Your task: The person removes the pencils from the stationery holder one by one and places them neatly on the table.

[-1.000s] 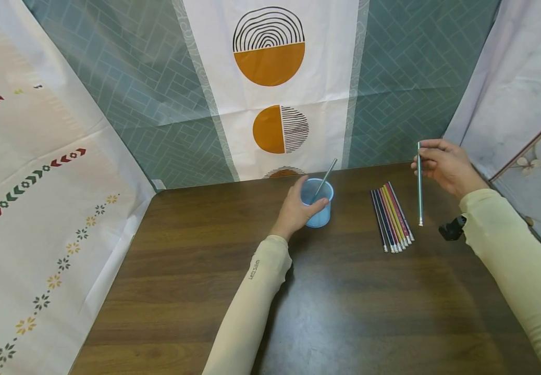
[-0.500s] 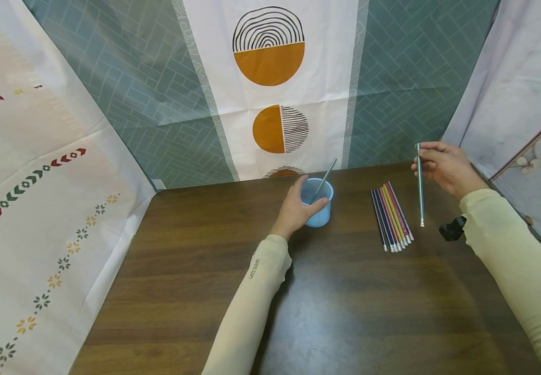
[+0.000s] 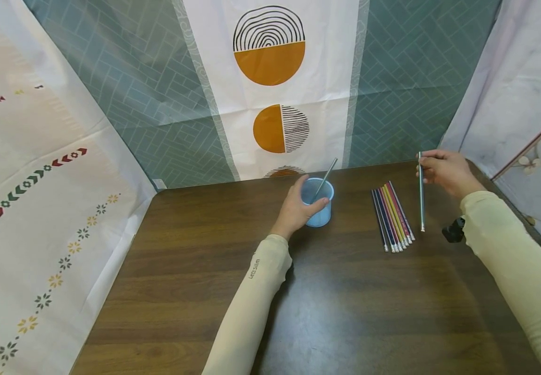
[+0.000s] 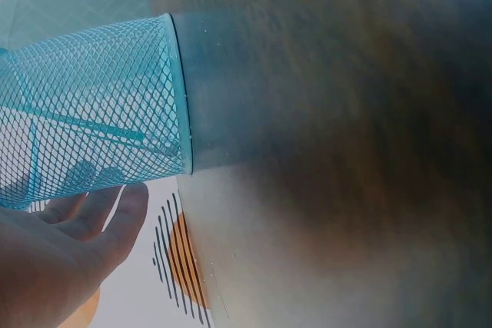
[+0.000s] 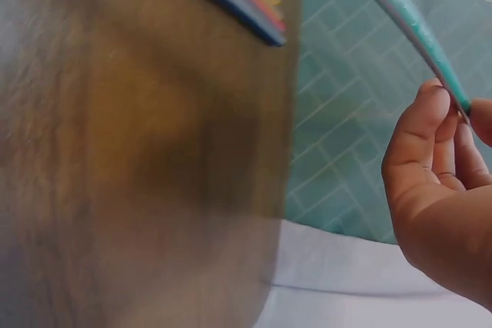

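Observation:
A light blue mesh pencil cup stands on the table, with one teal pencil leaning inside it. My left hand holds the cup from its left side, thumb across the near side and fingers toward the back. In the left wrist view the fingers lie against the mesh wall. At the right, my right hand pinches another teal pencil near its upper end. That pencil hangs upright, eraser end down; the right wrist view shows thumb and fingertips on it.
Several pencils in dark blue, yellow, red and purple lie side by side between the cup and my right hand. The brown wooden table meets a green and white cloth at its back edge. Patterned white cloths hang at both sides.
My right hand has come down a little with the teal pencil and shifted slightly right. The left hand and the pencil cup have stayed in place.

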Demonstrator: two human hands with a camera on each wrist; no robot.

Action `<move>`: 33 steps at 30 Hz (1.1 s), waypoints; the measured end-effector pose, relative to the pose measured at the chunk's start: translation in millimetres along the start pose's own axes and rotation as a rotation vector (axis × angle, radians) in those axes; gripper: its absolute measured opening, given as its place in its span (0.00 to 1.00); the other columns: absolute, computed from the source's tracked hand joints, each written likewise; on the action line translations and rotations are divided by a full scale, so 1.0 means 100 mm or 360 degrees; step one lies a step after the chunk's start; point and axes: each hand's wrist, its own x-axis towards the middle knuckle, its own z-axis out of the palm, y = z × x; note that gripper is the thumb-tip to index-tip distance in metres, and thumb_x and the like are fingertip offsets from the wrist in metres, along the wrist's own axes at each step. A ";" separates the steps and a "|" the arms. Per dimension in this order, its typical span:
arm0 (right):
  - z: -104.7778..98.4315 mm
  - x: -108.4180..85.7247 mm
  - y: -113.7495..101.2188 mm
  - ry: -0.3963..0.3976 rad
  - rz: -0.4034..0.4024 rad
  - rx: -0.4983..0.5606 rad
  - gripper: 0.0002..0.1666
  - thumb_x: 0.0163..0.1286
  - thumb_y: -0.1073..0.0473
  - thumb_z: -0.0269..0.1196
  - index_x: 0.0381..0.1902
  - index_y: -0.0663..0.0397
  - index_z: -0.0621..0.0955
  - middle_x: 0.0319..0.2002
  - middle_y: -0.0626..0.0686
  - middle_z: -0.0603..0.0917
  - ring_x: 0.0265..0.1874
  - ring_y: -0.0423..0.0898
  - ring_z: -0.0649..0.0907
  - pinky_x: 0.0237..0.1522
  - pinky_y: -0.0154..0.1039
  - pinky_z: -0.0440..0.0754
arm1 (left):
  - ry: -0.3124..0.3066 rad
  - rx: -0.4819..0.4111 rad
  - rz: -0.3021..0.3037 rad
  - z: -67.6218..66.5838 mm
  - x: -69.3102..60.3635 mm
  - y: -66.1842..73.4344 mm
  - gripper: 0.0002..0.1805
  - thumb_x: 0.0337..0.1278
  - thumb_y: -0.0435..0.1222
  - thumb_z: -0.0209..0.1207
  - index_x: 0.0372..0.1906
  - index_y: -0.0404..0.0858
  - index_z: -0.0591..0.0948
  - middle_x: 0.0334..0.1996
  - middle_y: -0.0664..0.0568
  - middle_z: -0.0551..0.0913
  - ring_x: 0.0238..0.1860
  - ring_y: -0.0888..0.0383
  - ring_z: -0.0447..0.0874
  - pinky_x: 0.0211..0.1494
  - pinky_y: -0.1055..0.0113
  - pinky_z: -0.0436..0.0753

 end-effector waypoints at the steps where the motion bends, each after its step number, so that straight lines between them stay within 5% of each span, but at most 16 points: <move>1: 0.00 0.01 0.04 0.0007 0.0004 -0.0073 0.09 0.79 0.53 0.56 0.51 0.48 0.76 0.32 0.36 0.82 0.31 0.36 0.83 0.35 0.35 0.83 | -0.0001 0.0000 0.0000 0.00 0.00 0.00 0.52 0.51 0.60 0.69 0.78 0.52 0.60 0.66 0.48 0.68 0.59 0.48 0.71 0.57 0.44 0.77; 10: 0.08 0.18 0.28 0.0002 0.0082 -0.0338 0.24 0.77 0.59 0.55 0.61 0.73 0.70 0.27 0.42 0.79 0.25 0.38 0.78 0.29 0.35 0.82 | -0.0001 0.0000 -0.0021 0.00 0.00 0.00 0.50 0.51 0.60 0.70 0.78 0.54 0.60 0.65 0.49 0.68 0.59 0.49 0.71 0.57 0.46 0.76; 18: 0.13 0.29 0.43 -0.0057 0.0131 -0.0436 0.23 0.77 0.61 0.55 0.60 0.76 0.70 0.22 0.46 0.78 0.20 0.38 0.76 0.24 0.35 0.80 | -0.0011 -0.0002 -0.0008 0.02 0.00 0.00 0.51 0.52 0.60 0.70 0.78 0.53 0.60 0.65 0.49 0.68 0.58 0.49 0.71 0.57 0.46 0.77; 33: 0.22 0.40 0.51 -0.0139 0.0078 -0.0717 0.23 0.74 0.62 0.56 0.56 0.81 0.72 0.29 0.56 0.79 0.25 0.44 0.78 0.26 0.38 0.83 | -0.0004 0.0023 -0.0003 0.00 -0.01 0.01 0.50 0.52 0.59 0.70 0.78 0.56 0.60 0.66 0.50 0.68 0.59 0.50 0.72 0.57 0.47 0.77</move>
